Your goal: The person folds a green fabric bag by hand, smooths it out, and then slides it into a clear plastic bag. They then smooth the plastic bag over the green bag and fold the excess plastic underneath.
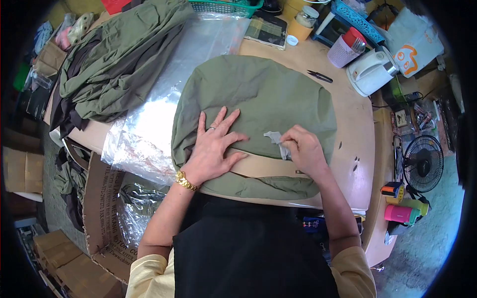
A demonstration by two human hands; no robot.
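clear plastic sheet (149,124) at 9 o'clock of the cloth | your left hand (213,146) spread flat on the rounded olive-green fabric piece (258,92), mid tan table (355,134) | your right hand (305,149) pinches a small grey fabric tag (274,137) at its 9 o'clock | black thread snips (319,76) at the cloth's 1 o'clock

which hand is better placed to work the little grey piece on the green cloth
Right, most likely. The right hand pinches the grey piece, so it has a grip on it. The left hand lies flat and spread on the green cloth beside it, holding it down.
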